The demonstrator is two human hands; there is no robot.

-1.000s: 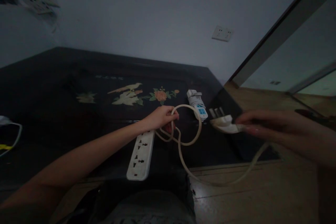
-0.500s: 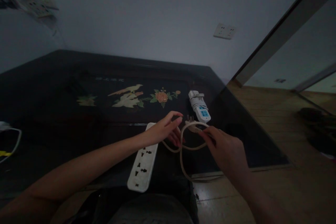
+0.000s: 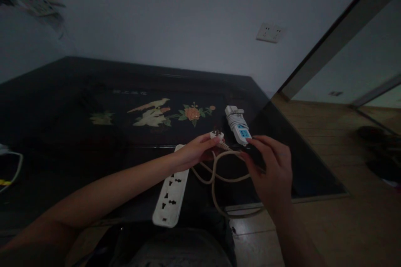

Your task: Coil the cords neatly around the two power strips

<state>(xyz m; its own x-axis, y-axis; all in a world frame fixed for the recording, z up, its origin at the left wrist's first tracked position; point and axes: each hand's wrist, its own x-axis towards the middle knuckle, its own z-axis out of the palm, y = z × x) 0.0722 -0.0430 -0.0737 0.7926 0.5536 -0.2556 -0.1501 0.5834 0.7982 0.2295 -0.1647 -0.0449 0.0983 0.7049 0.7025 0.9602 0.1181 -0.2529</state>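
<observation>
My left hand [image 3: 205, 149] is closed around a white three-pin plug [image 3: 216, 135], its prongs pointing up and away from me. From the plug a cream cord [image 3: 214, 187] loops over the table's front part and droops past the edge. At the loop's right side is my right hand [image 3: 271, 169], thumb and index finger apart, the thumb close beside the cord; whether it touches cannot be told. Under my left forearm lies a long white power strip [image 3: 171, 200], its far end partly covered by the arm. Beyond my right fingertips rests a smaller power strip with blue sockets [image 3: 241, 130], its cord wound round it.
The dark glossy table [image 3: 94, 75] bears a bird-and-flower inlay [image 3: 192, 113]. A white cable with a yellow part [image 3: 19, 167] lies at the far left. A wall socket [image 3: 270, 32] sits above the table; wooden floor [image 3: 316, 129] shows at right.
My right hand has brought the plug leftward from the right side to my left hand, which now grips it. The right hand's fingers have come off the plug. The long power strip stays put.
</observation>
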